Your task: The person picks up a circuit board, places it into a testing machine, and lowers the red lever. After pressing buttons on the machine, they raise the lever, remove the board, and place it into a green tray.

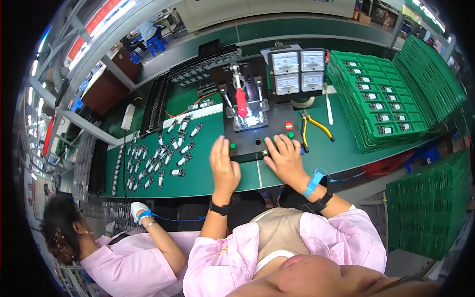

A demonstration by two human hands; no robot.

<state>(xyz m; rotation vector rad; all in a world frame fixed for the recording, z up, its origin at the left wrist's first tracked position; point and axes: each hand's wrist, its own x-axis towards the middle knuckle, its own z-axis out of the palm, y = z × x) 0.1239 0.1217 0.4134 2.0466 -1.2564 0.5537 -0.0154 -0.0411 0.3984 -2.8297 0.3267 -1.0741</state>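
Observation:
A black test fixture stands in front of me on the green bench. Its toggle clamp has a red handle, which points toward me. Under the clear plate below it, a small circuit board is brightly lit. My left hand lies at the fixture's left front corner, fingers stretched out beside a green button. Across the right front part of the fixture rests my right hand, fingers apart, near the other green button. Neither hand holds anything.
Many loose circuit boards lie to the left. Behind the fixture are panel meters. Pliers, a white-handled tool and green trays stand right; more trays are stacked below. A co-worker sits left. A blue wrist cord trails right.

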